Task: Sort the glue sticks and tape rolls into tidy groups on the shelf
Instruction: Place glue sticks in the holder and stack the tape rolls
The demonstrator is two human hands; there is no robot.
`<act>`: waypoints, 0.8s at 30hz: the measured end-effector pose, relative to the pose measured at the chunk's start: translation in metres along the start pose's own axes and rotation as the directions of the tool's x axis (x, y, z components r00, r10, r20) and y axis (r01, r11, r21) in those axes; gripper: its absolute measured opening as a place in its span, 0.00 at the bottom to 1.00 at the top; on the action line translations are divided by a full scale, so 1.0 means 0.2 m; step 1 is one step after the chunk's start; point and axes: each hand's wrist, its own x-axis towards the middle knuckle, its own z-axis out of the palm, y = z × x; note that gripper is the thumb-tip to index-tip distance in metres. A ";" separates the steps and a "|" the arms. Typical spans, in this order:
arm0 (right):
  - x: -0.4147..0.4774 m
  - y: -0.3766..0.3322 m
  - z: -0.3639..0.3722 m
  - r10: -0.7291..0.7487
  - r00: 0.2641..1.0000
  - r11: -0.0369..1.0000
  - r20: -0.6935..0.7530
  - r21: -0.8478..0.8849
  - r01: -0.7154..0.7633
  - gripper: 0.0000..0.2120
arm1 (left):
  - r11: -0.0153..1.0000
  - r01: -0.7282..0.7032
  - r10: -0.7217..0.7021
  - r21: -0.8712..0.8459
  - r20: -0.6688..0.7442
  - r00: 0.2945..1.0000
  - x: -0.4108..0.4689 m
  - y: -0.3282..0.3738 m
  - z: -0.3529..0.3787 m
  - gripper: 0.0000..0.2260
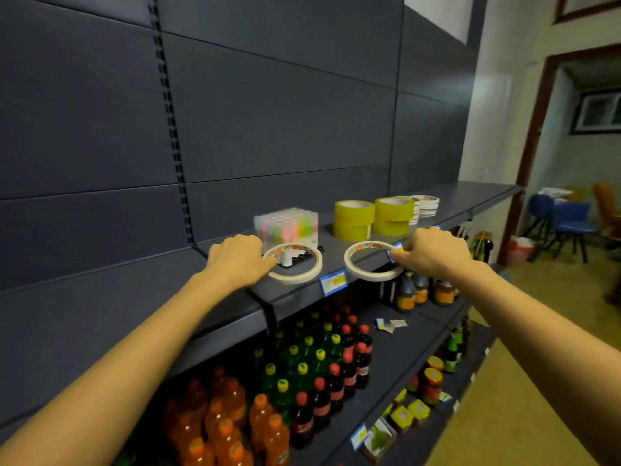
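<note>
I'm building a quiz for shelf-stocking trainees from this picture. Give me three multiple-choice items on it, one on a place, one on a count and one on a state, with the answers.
1. Where does the block of glue sticks stand on the shelf?
A. Left of the yellow tape rolls
B. Right of them
C. On top of them

2. How many yellow tape rolls show?
A. Two
B. Four
C. Six

3. What is the right hand doing?
A. Hanging idle
B. Gripping a bottle
C. Holding a white tape roll

Answers:
1. A, the block sits to the left of both yellow stacks.
2. B, there are two stacks of two.
3. C, its fingers pinch the roll's rim.
</note>
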 end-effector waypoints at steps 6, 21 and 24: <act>0.13 0.38 0.09 0.125 0.992 0.989 -0.001 0.077 -0.125 0.24 | 0.997 -0.075 0.075 0.002 -0.012 0.997 0.24 0.37 0.07 0.21; 0.92 1.09 0.27 0.161 0.979 0.987 -0.123 0.044 -0.156 0.25 | 0.990 -0.140 0.140 -0.003 -0.072 0.988 1.20 1.09 0.33 0.17; 1.05 1.20 0.34 0.136 0.983 0.991 -0.125 0.034 -0.132 0.24 | 0.991 -0.132 0.130 -0.021 -0.088 0.988 1.37 1.22 0.39 0.18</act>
